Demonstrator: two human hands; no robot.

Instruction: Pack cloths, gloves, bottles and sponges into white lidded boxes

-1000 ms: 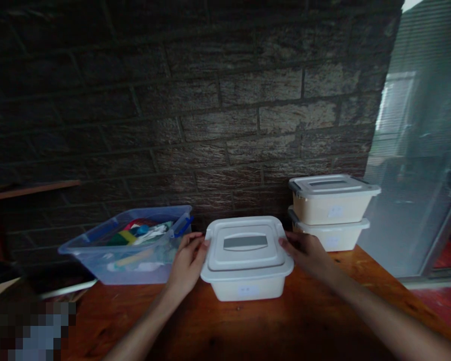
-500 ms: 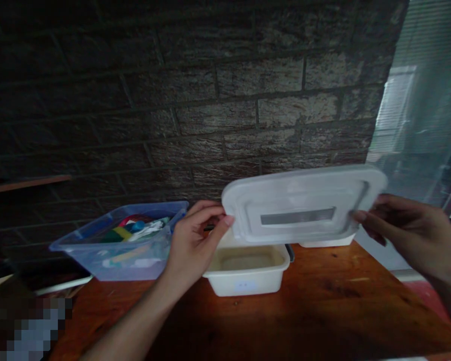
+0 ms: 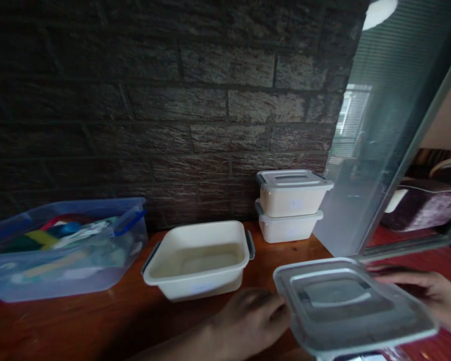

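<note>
Between my two hands is a pale grey plastic lid (image 3: 346, 313) with a raised middle panel, held tilted low over the right front of the wooden table. My left hand (image 3: 253, 316) grips its left edge, the fingers slightly blurred. At its far right edge my right hand (image 3: 417, 291) has hold too, with some of its fingers hidden by the lid. Left of the lid stands a cream plastic storage box (image 3: 199, 286), uncovered, its dark grey side latches swung out. Nothing shows inside that box.
Two lidded cream boxes (image 3: 295, 200) are stacked at the back right by a glass panel (image 3: 368, 135). A clear blue bin (image 3: 71, 281) of mixed colourful items stands at left. Behind the wooden table (image 3: 97, 326) rises a dark brick wall (image 3: 154, 100).
The lid has come down and to the right, away from above the cream box, and tipped flatter. Both hands have moved with it. My view has turned right, bringing the stacked boxes fully into sight.
</note>
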